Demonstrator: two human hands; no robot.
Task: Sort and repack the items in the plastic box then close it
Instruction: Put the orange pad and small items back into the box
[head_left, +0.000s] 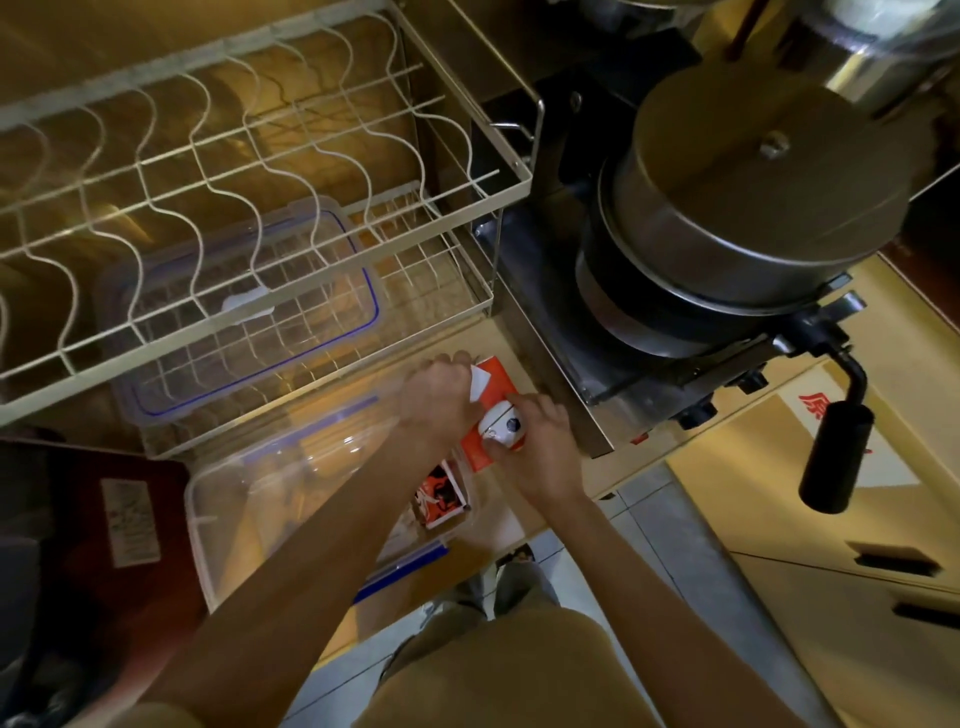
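The clear plastic box (244, 514) stands open on the counter below the wire rack. Its lid (156, 364), clear with a blue seal, lies on the rack's lower shelf. My left hand (439, 402) grips the upper end of an orange and white carton (501, 376) just right of the box. My right hand (540, 441) holds a small white round device (503, 428) against that carton. A small orange, black and white packet (439, 496) lies inside the box at its right end, under my left forearm.
A two-tier white wire dish rack (249, 171) fills the upper left. A steel pot with a lid (737, 208) sits on a stove at the right, its black handle (831, 457) jutting over the counter edge. Cardboard boxes (831, 519) stand lower right; a dark red object (104, 519) sits left.
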